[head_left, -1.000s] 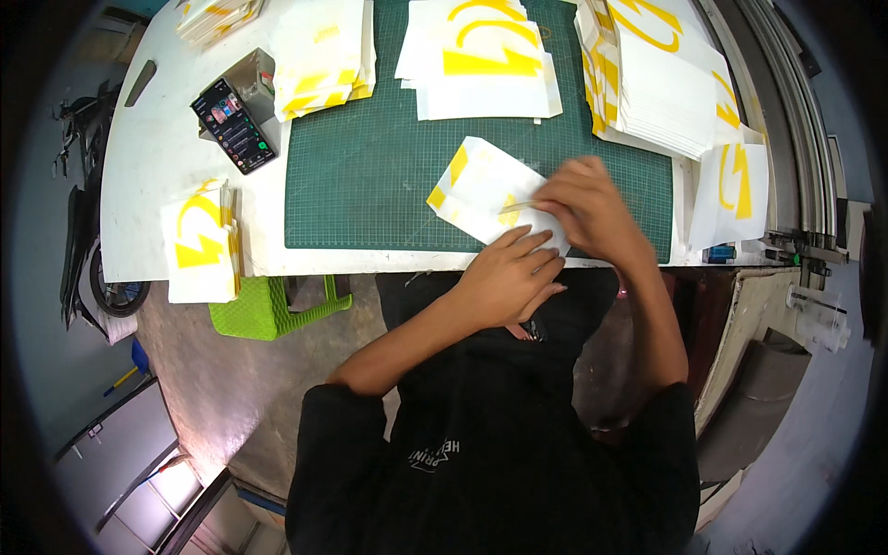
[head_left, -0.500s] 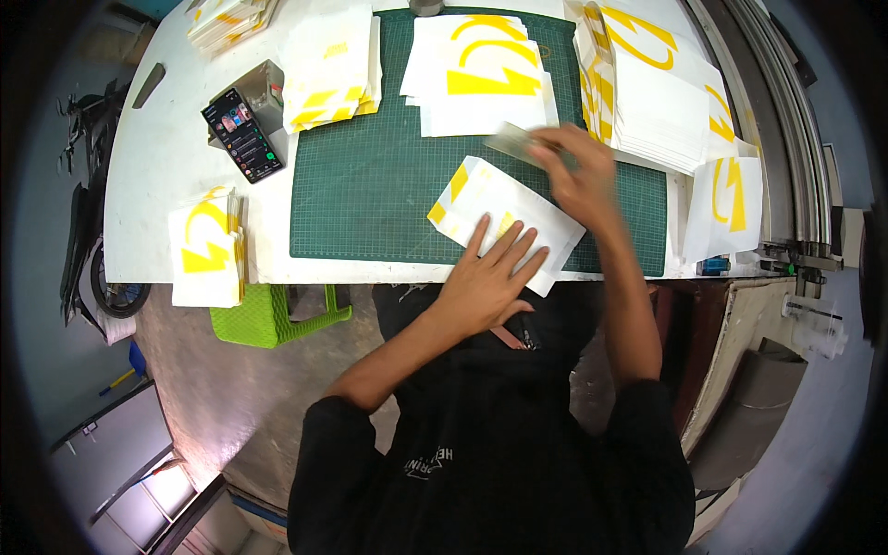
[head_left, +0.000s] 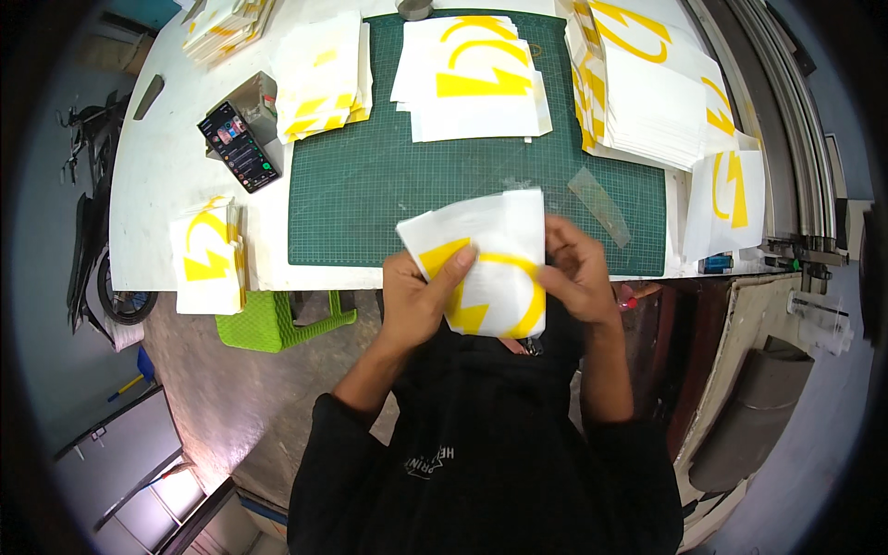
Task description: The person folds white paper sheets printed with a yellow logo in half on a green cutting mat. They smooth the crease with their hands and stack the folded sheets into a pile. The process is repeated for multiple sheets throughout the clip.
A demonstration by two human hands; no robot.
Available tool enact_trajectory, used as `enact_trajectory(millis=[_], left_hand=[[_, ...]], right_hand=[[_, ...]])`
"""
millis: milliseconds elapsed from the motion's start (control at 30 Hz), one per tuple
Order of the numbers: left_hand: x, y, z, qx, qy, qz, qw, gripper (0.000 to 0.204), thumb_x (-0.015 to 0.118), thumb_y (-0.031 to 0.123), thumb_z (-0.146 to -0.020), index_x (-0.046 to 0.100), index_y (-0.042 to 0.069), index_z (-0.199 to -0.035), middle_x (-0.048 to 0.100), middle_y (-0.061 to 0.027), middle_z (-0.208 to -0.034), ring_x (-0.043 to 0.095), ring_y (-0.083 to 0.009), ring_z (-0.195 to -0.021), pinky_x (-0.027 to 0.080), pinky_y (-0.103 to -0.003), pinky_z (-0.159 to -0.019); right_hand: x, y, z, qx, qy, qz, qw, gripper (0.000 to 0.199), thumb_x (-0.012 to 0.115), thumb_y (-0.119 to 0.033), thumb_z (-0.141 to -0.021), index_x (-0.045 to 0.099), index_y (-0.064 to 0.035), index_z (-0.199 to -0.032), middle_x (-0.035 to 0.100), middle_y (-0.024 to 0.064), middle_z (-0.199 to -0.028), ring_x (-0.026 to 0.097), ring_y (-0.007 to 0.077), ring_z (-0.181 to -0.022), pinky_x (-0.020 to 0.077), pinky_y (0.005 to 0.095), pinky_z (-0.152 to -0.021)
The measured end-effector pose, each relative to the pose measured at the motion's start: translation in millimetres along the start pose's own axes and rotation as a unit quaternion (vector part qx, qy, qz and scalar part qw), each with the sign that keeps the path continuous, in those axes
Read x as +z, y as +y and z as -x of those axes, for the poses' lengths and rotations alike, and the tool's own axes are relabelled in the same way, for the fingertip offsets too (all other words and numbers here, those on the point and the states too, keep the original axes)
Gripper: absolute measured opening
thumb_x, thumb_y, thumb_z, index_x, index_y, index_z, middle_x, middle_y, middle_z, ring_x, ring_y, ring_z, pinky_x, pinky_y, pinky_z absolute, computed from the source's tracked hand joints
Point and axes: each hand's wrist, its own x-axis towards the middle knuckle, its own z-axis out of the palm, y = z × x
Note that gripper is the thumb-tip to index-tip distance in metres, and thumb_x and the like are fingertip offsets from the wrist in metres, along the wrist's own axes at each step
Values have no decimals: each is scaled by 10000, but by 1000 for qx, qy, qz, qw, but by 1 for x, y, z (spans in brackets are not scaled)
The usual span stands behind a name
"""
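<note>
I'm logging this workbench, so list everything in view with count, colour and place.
Sticker sheet: one, white with yellow design, held in both hands above the mat's near edge.
Cutting mat: one, green, centre of table.
Sheet stacks: several, white and yellow, along the far, right and left parts of the table.
Clear strip: one, transparent, on the mat's right part.
Phone: one, black, left of the mat.
Stool: one, green, under the table.
Table: one, white.
Left hand: gripping the sheet's left side.
Right hand: gripping its right edge.
</note>
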Motion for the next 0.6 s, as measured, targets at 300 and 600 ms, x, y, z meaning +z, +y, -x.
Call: enact_trajectory(millis=[300,600], left_hand=[[-33,-18,1,-87,25,50,995,199,725,49,-998,707,-88,-1142,788,-156,-1006,752,-139,-851,609,-261,-744],[-46,-3,-10,66,139,-50,987,193,741,9,-970,712,-74,-1142,784,-161,-1022,758,-149,-870,614,-262,-738]], right_hand=[[12,7,-15,102,87,43,990,123,715,-35,-998,711,64,-1071,774,93,-925,710,84,-767,539,218,-680],[46,14,-17,-97,96,315,939,419,790,-116,-940,620,76,-1272,708,214,-1223,687,212,-1112,537,333,-923]])
